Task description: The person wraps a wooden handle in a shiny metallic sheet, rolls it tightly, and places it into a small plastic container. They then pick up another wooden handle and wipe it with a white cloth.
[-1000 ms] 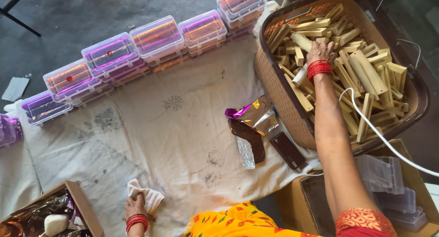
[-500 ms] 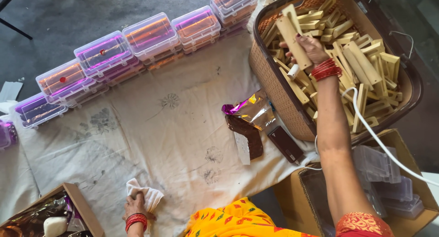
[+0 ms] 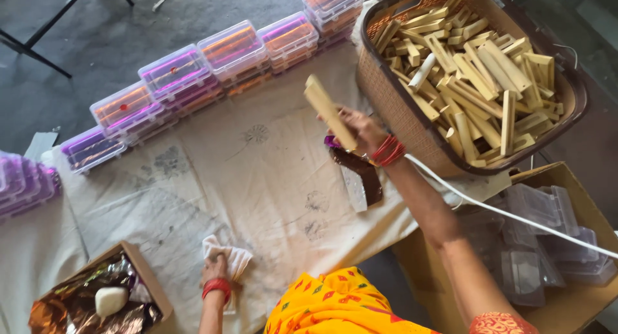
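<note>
Head view: right hand closed around lower end of pale wooden stick, raised over white cloth beside brown basket. Probably light, stiff, dry; best gripped near one end. Left hand curled on crumpled rag.

A cloth lay spread over the floor. Along its far edge ran a row of lidded boxes, from far left to the basket at the right. The basket held a heap of sticks. Just before it stood a carton with clear trays inside. At the near left sat a small box holding foil wrappers. Near it, on the cloth, lay a rag.
</note>
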